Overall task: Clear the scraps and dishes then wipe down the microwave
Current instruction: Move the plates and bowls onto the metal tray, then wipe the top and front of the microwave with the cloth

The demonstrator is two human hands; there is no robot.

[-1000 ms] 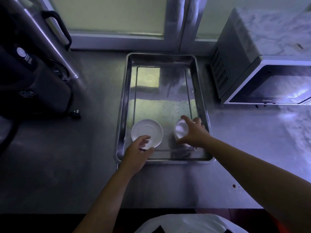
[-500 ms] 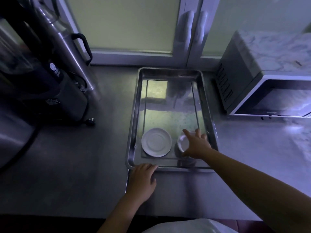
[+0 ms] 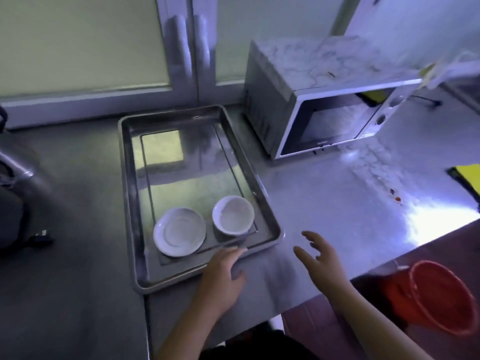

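Having let go of the bowl (image 3: pixel 233 215), the right hand (image 3: pixel 320 258) is hovering open beside the tray (image 3: pixel 270 224), whose rim the left hand's (image 3: pixel 220 276) loose grip is touching; wiping the microwave (image 3: pixel 324 100) seems next.

Metal tray (image 3: pixel 135 203) on steel counter (image 3: pixel 324 203), holding white saucer (image 3: pixel 179 232) and white bowl (image 3: pixel 233 214) side by side, apart. Left hand (image 3: pixel 220 279) fingertips on tray's near rim. Right hand (image 3: pixel 320 263) open above counter, empty. Microwave (image 3: pixel 311 100) right of tray, door shut. Red bucket (image 3: pixel 439 297) below counter edge

One tray (image 3: pixel 262 189), one saucer (image 3: pixel 179 231), one bowl (image 3: pixel 233 215), one microwave (image 3: pixel 322 100), one red bucket (image 3: pixel 439 297), two hands (image 3: pixel 220 276)
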